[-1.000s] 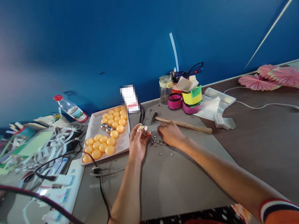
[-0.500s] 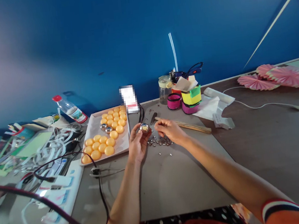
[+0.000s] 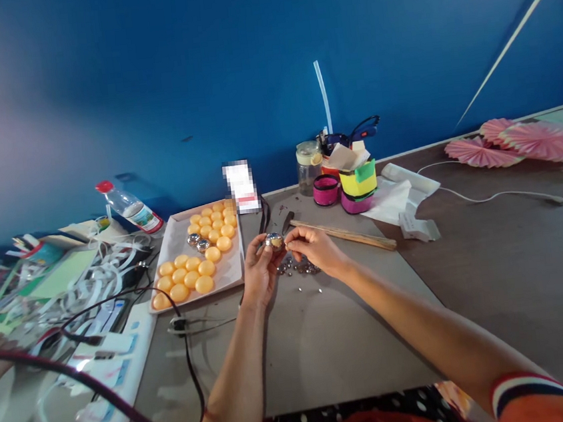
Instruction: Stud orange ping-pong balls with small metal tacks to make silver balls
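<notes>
My left hand is closed around a ball covered in shiny silver pieces, with a yellow patch showing on it. At the ball's right side, my right hand is pinched; whatever lies between its fingertips is too small to make out. Below the hands lies a loose pile of small shiny silver pieces on the grey board. Left of my hands, a shallow white tray bears several orange balls and two silver-covered balls.
A hammer with a wooden handle lies behind my right hand. Further back stand a glass jar, a pink round container and a blurred-out phone-like panel. Cables and a power strip crowd the left; a bottle leans there.
My right hand has moved left from above the silver pieces to the side of the ball. The ball is turned so its yellow patch faces more to the right.
</notes>
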A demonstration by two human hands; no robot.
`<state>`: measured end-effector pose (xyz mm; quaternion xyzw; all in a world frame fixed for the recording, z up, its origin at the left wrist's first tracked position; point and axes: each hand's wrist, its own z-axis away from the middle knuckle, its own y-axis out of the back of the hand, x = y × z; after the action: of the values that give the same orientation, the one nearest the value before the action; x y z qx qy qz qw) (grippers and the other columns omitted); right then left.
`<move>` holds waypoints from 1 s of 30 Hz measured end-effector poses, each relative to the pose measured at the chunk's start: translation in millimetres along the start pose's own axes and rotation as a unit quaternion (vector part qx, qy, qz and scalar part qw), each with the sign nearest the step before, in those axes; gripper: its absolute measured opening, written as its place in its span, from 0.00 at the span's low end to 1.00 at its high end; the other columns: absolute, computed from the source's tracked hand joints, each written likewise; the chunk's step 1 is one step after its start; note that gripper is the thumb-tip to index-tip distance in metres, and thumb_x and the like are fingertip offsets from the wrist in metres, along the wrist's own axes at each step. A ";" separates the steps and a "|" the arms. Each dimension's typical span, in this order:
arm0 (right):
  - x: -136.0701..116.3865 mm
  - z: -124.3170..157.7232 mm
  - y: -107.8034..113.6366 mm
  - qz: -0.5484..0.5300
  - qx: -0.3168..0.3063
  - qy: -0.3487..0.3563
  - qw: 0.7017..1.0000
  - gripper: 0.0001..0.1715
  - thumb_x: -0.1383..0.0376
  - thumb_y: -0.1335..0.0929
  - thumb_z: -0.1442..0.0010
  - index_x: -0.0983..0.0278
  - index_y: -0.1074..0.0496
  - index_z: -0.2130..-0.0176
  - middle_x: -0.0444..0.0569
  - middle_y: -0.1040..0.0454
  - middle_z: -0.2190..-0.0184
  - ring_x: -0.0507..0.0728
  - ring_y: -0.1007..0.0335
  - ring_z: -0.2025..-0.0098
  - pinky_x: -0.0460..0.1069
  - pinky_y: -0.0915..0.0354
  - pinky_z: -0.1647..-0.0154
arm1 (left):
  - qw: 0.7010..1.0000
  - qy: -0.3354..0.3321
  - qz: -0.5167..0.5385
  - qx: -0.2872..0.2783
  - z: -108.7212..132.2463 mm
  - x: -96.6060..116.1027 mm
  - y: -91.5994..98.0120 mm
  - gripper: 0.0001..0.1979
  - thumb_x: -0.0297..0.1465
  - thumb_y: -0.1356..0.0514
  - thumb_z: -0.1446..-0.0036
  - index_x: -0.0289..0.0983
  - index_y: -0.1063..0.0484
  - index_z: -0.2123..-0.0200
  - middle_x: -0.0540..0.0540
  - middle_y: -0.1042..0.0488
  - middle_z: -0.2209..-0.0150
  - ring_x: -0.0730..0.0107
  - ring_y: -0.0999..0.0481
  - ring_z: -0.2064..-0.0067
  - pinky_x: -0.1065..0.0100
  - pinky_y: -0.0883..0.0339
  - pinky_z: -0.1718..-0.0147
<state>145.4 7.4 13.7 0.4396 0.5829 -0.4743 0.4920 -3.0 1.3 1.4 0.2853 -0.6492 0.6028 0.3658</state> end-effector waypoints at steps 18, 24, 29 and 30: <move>7.3 -3.2 5.3 0.180 -0.033 0.046 0.982 0.05 0.65 0.36 0.46 0.64 0.32 0.70 0.39 0.34 0.81 0.50 0.36 0.77 0.45 0.39 0.71 | 0.998 -0.009 -0.066 0.015 0.5 -6.9 -0.5 0.19 0.34 0.33 0.54 0.39 0.34 0.58 0.48 0.26 0.63 0.69 0.25 0.62 0.62 0.32 0.56; 2.8 -2.8 7.5 0.231 -0.048 0.083 0.968 0.05 0.68 0.37 0.47 0.64 0.32 0.71 0.43 0.30 0.74 0.48 0.35 0.76 0.45 0.38 0.70 | 0.994 -0.020 -0.106 0.016 0.4 -11.2 0.9 0.18 0.34 0.34 0.52 0.39 0.33 0.58 0.49 0.28 0.65 0.72 0.27 0.62 0.65 0.31 0.57; 3.8 -3.2 7.5 0.217 -0.041 0.059 0.973 0.03 0.68 0.37 0.48 0.63 0.34 0.71 0.41 0.31 0.76 0.49 0.35 0.77 0.45 0.38 0.72 | 0.991 -0.038 -0.131 0.010 0.2 -14.2 2.2 0.16 0.35 0.36 0.50 0.39 0.33 0.58 0.48 0.28 0.64 0.72 0.27 0.62 0.65 0.30 0.59; 4.4 -3.4 7.7 0.209 -0.037 0.051 0.976 0.02 0.68 0.37 0.48 0.63 0.35 0.71 0.41 0.32 0.76 0.49 0.35 0.78 0.45 0.38 0.73 | 0.990 -0.041 -0.135 0.009 0.2 -14.2 2.4 0.16 0.35 0.36 0.50 0.39 0.33 0.58 0.48 0.28 0.64 0.71 0.27 0.62 0.65 0.30 0.59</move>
<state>151.9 12.2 8.6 0.5569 0.5191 -0.3164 0.5659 3.2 0.4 -11.7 0.3984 -0.6137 0.5411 0.4145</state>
